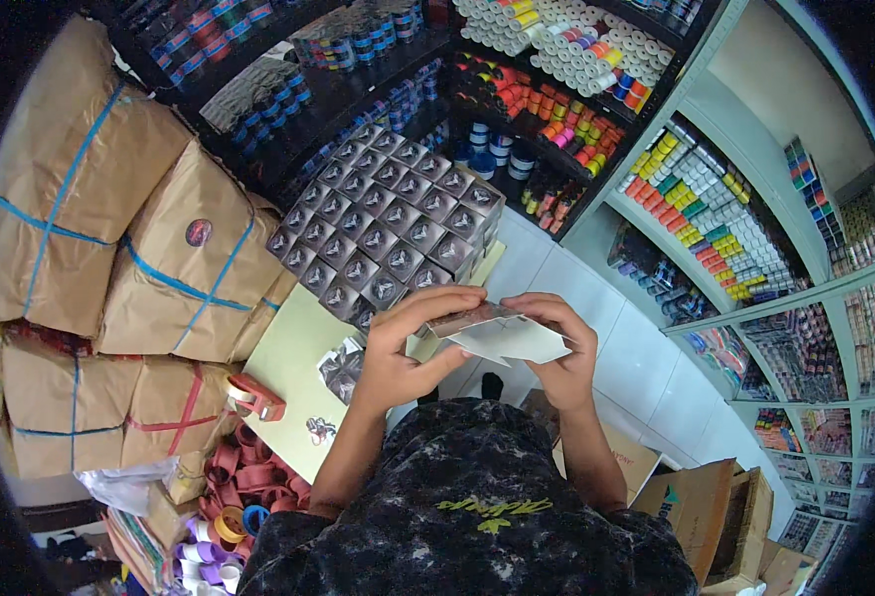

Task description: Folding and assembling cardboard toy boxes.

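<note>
In the head view, the person is holding a small flat cardboard box blank [502,336], grey-patterned on one face and white on the other, in front of the chest with both hands. The left hand [407,348] is gripping the blank's left end, its fingers curling over the top edge and the thumb lying underneath. The right hand [561,348] is pinching the right end, fingers [542,306] bending over the upper edge while the white flap is sticking out below them. The blank is sitting tilted, between the two hands and above the white tiled floor [636,358].

Just beyond the hands, a block of finished small boxes [388,223] with the same grey pattern is standing in tight rows on a pale green board [293,368]. More flat blanks [340,370] are lying on that board near the left forearm. A red tape dispenser [256,397] is resting at the board's left edge. Brown paper parcels [189,268] tied with blue strapping are piling up to the left. Shelves [696,214] of coloured tape rolls are filling the wall on the right.
</note>
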`<move>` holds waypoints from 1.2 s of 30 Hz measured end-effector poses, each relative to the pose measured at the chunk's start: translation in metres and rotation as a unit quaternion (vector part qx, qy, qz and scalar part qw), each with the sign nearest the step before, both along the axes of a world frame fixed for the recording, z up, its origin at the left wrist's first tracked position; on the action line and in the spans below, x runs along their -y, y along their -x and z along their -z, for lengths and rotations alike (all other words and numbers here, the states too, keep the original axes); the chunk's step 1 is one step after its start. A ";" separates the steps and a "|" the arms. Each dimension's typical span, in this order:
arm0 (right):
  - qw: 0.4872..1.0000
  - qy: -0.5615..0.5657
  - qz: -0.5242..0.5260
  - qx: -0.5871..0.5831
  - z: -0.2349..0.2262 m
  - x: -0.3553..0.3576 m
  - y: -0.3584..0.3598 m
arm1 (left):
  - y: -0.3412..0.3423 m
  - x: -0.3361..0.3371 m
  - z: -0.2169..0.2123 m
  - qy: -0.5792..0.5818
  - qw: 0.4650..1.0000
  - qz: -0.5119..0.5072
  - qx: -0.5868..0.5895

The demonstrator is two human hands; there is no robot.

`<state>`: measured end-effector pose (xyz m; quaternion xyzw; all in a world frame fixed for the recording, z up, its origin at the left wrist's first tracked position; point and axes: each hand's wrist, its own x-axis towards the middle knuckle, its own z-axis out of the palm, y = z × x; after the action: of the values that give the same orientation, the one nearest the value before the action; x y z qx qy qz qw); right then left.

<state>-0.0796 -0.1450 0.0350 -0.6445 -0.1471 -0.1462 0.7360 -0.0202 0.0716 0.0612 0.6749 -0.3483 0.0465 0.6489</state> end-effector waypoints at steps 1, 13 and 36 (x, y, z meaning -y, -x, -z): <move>1.000 -0.003 -0.004 -0.011 0.001 -0.001 0.000 | 0.000 -0.001 -0.001 -0.001 1.000 0.001 0.000; 0.998 -0.060 -0.016 -0.023 0.016 -0.010 0.007 | 0.011 -0.003 0.013 -0.006 0.999 -0.011 -0.036; 0.928 -0.346 0.012 -0.141 0.024 -0.036 0.005 | 0.022 0.029 0.055 0.126 0.947 -0.010 -0.297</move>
<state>-0.0846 -0.1086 0.0114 -0.3658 0.0253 -0.1045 0.9244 -0.0422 0.0430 0.0066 0.5746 -0.1242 -0.1060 0.8020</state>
